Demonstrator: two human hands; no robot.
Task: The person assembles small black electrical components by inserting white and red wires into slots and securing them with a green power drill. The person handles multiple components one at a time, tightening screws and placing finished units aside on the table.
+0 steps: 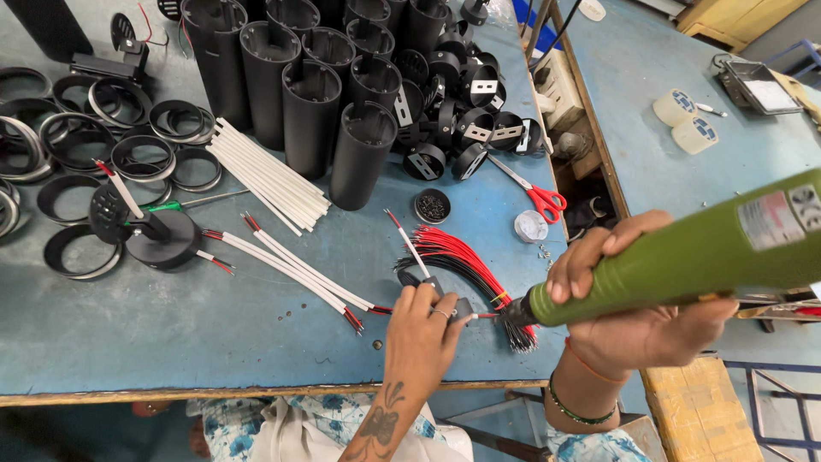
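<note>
Right hand [637,316] gripping green labelled screwdriver [684,257], left hand [423,329] pinching black bracket [445,295]

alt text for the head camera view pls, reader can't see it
A person's right hand aims a green electric screwdriver at a small black part pinched by the left hand on a blue workbench. Around lie red and black wires, white sleeved wires, black tubes and red-handled scissors.

A blue workbench [154,334] carries black tubes [308,94], metal rings [128,137], white sleeved wires [265,175] and a bundle of red and black wires [453,257]. Red-handled scissors [534,195] lie near its right edge. Beside them sits a small round dish of screws [432,206].
</note>
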